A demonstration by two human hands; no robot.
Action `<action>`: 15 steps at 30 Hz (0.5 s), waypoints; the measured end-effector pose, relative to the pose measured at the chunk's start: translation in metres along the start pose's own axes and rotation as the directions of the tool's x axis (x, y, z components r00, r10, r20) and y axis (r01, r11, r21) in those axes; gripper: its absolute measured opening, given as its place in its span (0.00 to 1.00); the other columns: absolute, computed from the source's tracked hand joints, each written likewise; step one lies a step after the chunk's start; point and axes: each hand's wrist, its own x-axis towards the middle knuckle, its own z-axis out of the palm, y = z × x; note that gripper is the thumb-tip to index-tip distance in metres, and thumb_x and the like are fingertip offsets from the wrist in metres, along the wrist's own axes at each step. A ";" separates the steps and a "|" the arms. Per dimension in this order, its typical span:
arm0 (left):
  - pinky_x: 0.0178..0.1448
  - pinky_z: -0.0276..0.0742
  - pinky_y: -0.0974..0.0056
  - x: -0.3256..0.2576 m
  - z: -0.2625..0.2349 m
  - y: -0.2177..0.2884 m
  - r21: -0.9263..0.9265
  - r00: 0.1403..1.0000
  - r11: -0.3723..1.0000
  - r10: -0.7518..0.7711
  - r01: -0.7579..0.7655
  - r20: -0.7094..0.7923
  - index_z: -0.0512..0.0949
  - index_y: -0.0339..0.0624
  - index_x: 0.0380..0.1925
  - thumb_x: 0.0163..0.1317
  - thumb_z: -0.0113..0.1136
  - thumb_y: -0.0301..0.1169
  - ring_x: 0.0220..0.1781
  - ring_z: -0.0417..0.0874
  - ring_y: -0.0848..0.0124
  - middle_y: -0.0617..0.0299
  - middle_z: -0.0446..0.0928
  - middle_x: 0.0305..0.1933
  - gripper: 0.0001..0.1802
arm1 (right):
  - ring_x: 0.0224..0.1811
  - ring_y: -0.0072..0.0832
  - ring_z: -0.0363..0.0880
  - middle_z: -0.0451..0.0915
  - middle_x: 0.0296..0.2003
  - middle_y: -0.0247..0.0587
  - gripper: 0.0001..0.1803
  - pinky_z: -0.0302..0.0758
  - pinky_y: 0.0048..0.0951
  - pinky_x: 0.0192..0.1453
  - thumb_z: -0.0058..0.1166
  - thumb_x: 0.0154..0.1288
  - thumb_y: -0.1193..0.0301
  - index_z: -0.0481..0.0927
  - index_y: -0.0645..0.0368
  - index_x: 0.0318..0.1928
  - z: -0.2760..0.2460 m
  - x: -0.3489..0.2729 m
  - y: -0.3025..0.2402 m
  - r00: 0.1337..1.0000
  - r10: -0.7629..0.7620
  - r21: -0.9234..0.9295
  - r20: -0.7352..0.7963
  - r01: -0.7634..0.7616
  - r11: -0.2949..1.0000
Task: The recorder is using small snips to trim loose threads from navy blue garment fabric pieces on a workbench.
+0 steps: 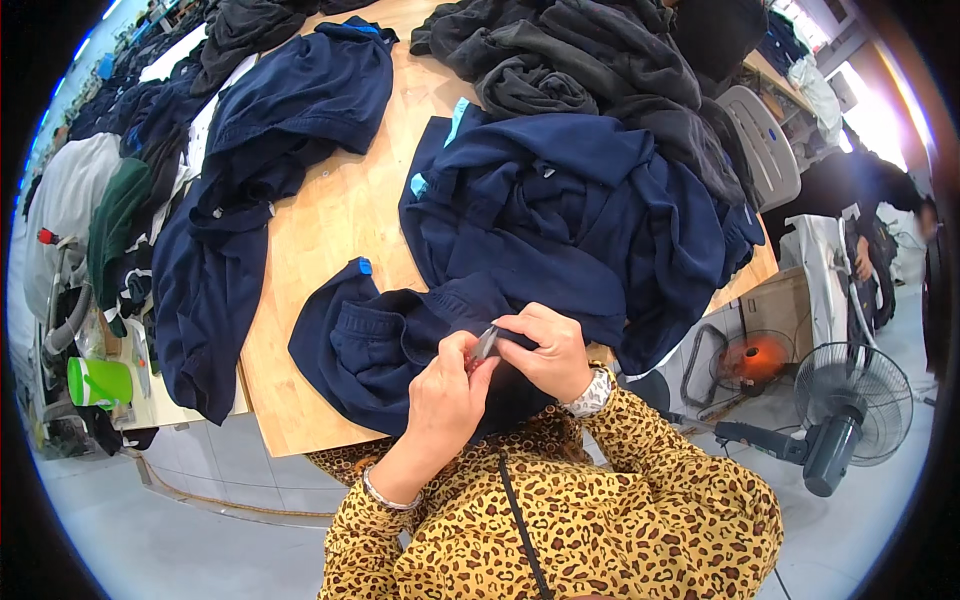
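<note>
A navy garment (375, 345) with a ribbed band lies bunched at the table's near edge, just in front of me. Above its near side my left hand (442, 395) is closed, pinching a small grey metal tool (485, 343) that looks like thread snips. My right hand (548, 350) meets it from the right, its thumb and fingers pinched on a dark bit of the navy cloth by the tool's tip. The fingers partly hide the tool and the pinched cloth.
A navy garment pile (560, 210) lies beyond my hands, with black garments (590, 60) behind it. More navy garments (290, 110) hang over the wooden table's (330, 215) left edge. A green bucket (100, 382) is at left; a floor fan (850, 410) and a person (850, 185) are at right.
</note>
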 end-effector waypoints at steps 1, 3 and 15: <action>0.29 0.76 0.61 0.000 0.000 0.000 0.000 1.000 1.000 0.000 0.000 0.000 0.67 0.36 0.42 0.57 0.64 0.27 0.27 0.82 0.58 0.53 0.77 0.27 0.17 | 0.24 0.32 0.77 0.76 0.25 0.40 0.10 0.73 0.26 0.28 0.63 0.50 0.78 0.82 0.62 0.36 0.000 0.000 0.000 1.000 0.001 0.006 -0.002 -0.001 1.000; 0.29 0.76 0.61 -0.001 0.001 -0.002 -0.021 1.000 1.000 -0.006 0.006 0.016 0.67 0.36 0.42 0.58 0.64 0.27 0.28 0.82 0.57 0.53 0.78 0.27 0.17 | 0.24 0.32 0.77 0.76 0.25 0.41 0.10 0.73 0.27 0.27 0.64 0.50 0.78 0.82 0.62 0.36 0.001 0.000 0.000 1.000 0.001 0.007 0.000 -0.001 1.000; 0.40 0.74 0.73 0.043 -0.060 -0.034 -0.383 0.906 0.896 -0.046 0.223 0.420 0.74 0.36 0.41 0.58 0.66 0.28 0.34 0.77 0.78 0.61 0.79 0.32 0.14 | 0.35 0.18 0.77 0.81 0.32 0.32 0.10 0.72 0.19 0.43 0.64 0.52 0.81 0.82 0.68 0.37 -0.028 0.020 0.021 0.698 0.245 0.440 0.672 -0.643 0.627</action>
